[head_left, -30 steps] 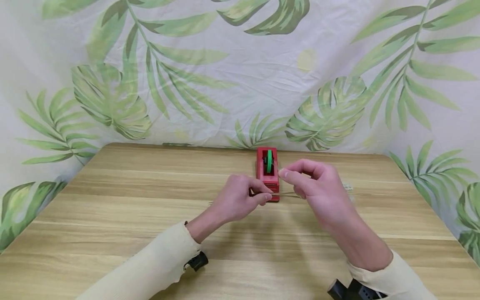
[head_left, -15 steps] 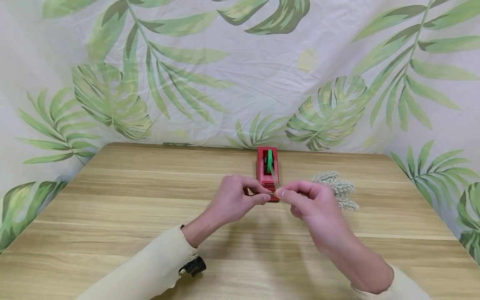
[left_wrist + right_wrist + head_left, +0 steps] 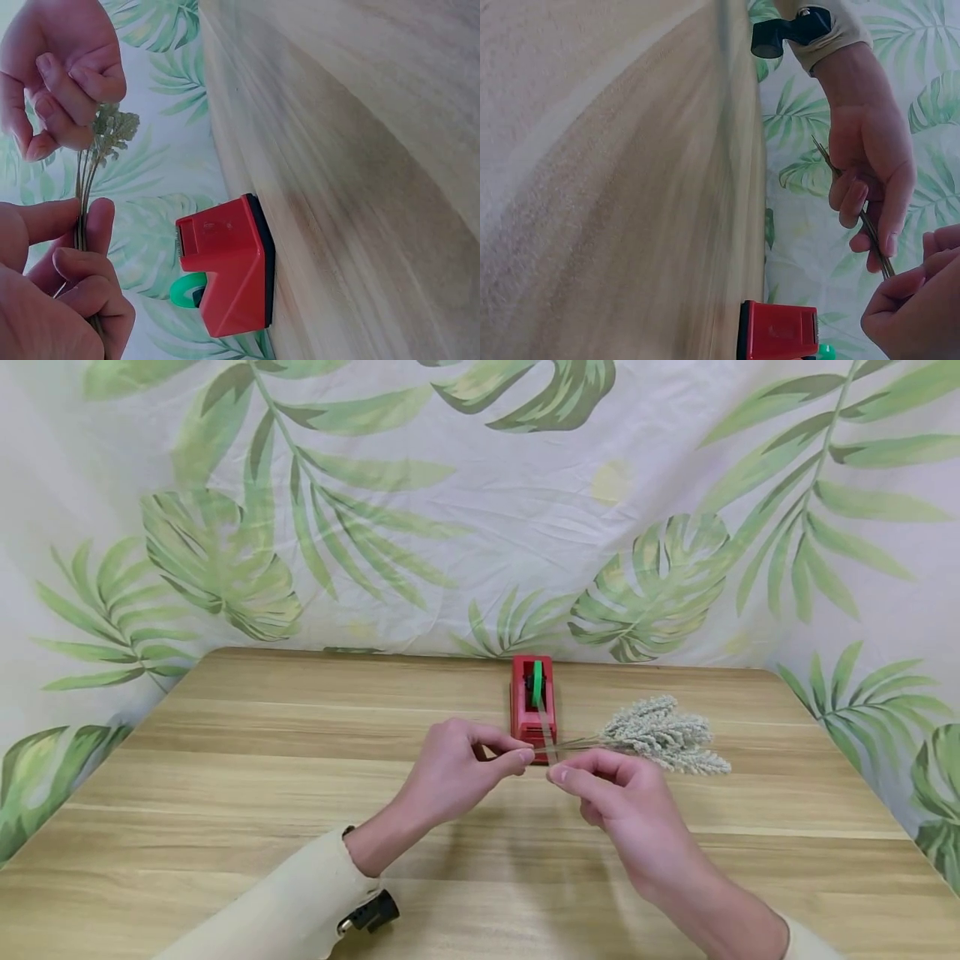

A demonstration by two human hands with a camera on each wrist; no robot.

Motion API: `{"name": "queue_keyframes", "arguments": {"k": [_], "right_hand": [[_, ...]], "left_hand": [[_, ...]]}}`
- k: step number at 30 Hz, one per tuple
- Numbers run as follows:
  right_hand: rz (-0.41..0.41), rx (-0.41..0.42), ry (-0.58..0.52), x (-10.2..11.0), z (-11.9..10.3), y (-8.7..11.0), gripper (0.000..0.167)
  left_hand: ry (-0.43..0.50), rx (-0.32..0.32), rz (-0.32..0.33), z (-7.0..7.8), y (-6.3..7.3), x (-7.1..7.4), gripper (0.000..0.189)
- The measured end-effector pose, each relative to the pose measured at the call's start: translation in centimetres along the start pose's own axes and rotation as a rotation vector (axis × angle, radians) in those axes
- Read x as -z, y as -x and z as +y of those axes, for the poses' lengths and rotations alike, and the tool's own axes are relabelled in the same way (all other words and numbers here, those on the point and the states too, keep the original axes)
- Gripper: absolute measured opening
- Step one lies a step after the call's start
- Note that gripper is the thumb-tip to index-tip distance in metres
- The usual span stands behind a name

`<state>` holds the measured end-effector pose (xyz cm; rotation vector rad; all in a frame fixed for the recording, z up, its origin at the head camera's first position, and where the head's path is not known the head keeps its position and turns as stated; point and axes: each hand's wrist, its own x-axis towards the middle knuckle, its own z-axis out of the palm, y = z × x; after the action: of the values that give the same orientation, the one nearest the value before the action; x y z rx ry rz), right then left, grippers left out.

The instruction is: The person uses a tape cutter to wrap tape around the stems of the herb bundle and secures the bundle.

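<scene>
A bunch of pale grey-green dried flowers (image 3: 667,735) lies sideways over the table, heads to the right. My left hand (image 3: 453,772) pinches its thin stems (image 3: 81,225) between thumb and forefinger; the other fingers curl round them in the left wrist view. My right hand (image 3: 630,797) pinches the end of a strip of clear tape (image 3: 548,737) just right of the left fingertips. The strip runs back to the green tape roll (image 3: 537,683) in a red tape dispenser (image 3: 240,277) and crosses the stems in the head view.
The dispenser stands on the wooden table (image 3: 300,735) towards its back edge, just beyond both hands. A leaf-print cloth (image 3: 375,527) hangs behind the table. Dark wrist cameras sit at the cuffs, one seen below the left sleeve (image 3: 285,893).
My right hand has come down from beside the dispenser towards me, drawing the tape out across the stems. The flower heads, mostly hidden behind it before, now show. The left hand shifted slightly left.
</scene>
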<state>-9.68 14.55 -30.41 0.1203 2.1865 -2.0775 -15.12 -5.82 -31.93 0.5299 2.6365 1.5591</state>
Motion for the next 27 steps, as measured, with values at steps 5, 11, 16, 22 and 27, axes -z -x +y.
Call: {"name": "queue_keyframes", "arguments": {"k": [5, 11, 16, 22, 27], "right_hand": [[0.015, -0.010, -0.008, -0.1, 0.4, 0.2, 0.015], [0.036, -0.032, 0.004, -0.1, 0.9, 0.4, 0.019], [0.065, -0.045, 0.034, -0.2, 1.5, 0.3, 0.021], [0.153, -0.119, 0.023, -0.8, 2.7, -0.7, 0.023], [0.207, -0.107, -0.077, -1.5, 3.1, -1.6, 0.024]], "left_hand": [[0.007, -0.005, -0.003, 0.2, 0.2, -0.2, 0.005], [0.024, -0.029, -0.010, 0.5, 0.4, -0.4, 0.003], [0.038, -0.047, -0.014, 0.7, 0.4, -0.4, 0.005], [0.019, -0.101, -0.029, 0.8, 0.3, -0.3, 0.007], [-0.014, -0.154, -0.063, 0.9, -0.1, -0.2, 0.010]]}}
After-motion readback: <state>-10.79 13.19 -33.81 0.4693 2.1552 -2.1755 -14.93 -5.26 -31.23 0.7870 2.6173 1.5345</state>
